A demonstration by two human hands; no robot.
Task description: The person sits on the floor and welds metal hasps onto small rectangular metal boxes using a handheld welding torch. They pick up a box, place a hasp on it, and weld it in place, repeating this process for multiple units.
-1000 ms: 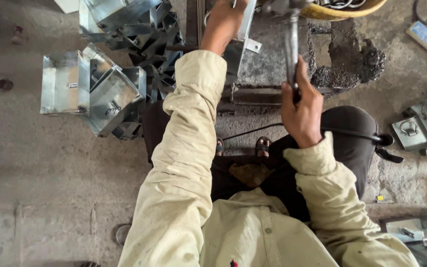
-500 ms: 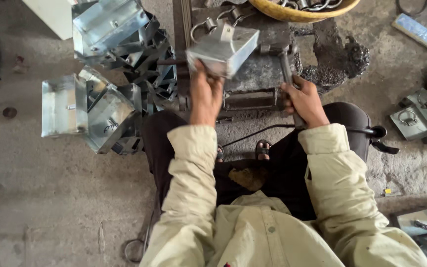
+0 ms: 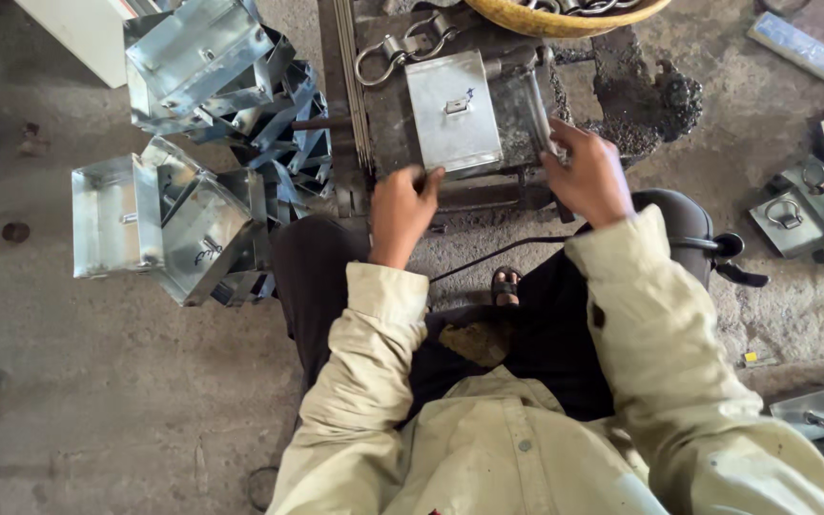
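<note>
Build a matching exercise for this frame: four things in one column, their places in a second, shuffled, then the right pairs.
Things:
1. flat metal plate
2. pile of metal boxes
3. yellow basket
4. left hand

Places:
A. top edge of the view
B. on the workstand, between the hands
C. on the floor, left of the person
D. at the plate's near edge

Pairs: 1-B, 2-C, 3-A, 4-D

A metal box (image 3: 455, 110) lies on the worktop (image 3: 388, 105) between the left hand (image 3: 402, 205) and right hand (image 3: 588, 176) — a heap of boxes (image 3: 188, 153) on the floor (image 3: 97, 381) to its left, a basket (image 3: 565, 14) behind it.
</note>
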